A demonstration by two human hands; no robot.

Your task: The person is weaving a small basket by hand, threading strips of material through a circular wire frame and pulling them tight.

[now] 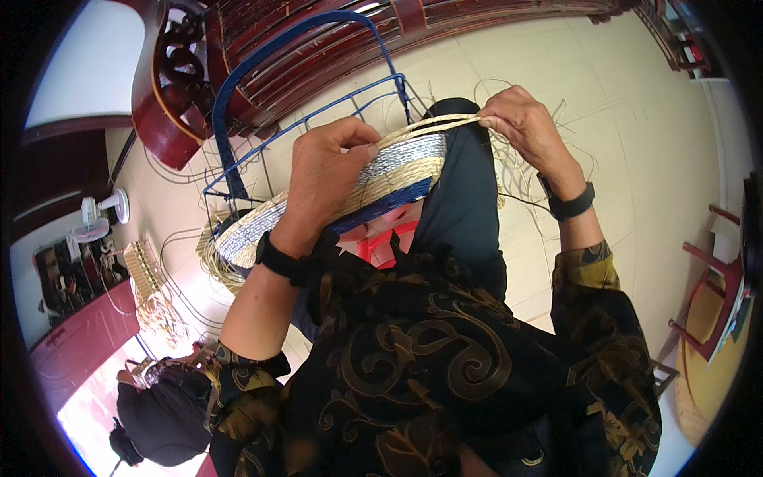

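Note:
A woven straw basket (pixel 405 165) in bands of cream, silver and dark blue rests across my lap, set in a blue metal frame (pixel 220 111) with a tall looped handle. Its near wall faces me. My left hand (pixel 330 167) is closed at the rim, thumb and fingers pinching pale straw strands (pixel 429 126) there. Those strands run rightward, above the basket's edge, to my right hand (pixel 520 127). Thumb and forefinger of that hand pinch their far end, held out past my dark-trousered knee. Both wrists wear black bands.
A dark red carved wooden bench (pixel 318 52) stands beyond the frame. Loose straw (pixel 517 171) lies on the tiled floor. Beneath my lap shows a red plastic stool (pixel 385 248). Another person (pixel 167 413) is at lower left, near a straw bundle (pixel 151 278). A wooden chair (pixel 707 318) stands right.

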